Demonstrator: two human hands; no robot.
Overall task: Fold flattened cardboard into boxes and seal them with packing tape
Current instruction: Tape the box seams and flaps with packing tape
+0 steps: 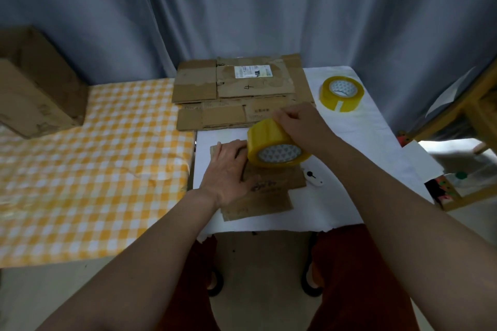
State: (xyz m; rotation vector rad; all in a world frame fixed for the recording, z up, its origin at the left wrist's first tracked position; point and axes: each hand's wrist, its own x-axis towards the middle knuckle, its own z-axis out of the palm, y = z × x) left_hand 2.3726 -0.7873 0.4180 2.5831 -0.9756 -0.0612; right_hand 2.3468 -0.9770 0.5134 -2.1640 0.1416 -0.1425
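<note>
A small flattened cardboard piece lies on the white table in front of me. My left hand presses flat on its left part, fingers straight. My right hand grips a yellow roll of packing tape from above, holding it on edge over the cardboard's far end, right beside my left fingertips. A second yellow tape roll lies flat at the table's far right. A stack of larger flattened cardboard sits at the back of the table.
A small white cutter lies just right of the cardboard. A table with a yellow checked cloth stands to the left, with a closed cardboard box at its far left. A wooden frame is at the right; grey curtains behind.
</note>
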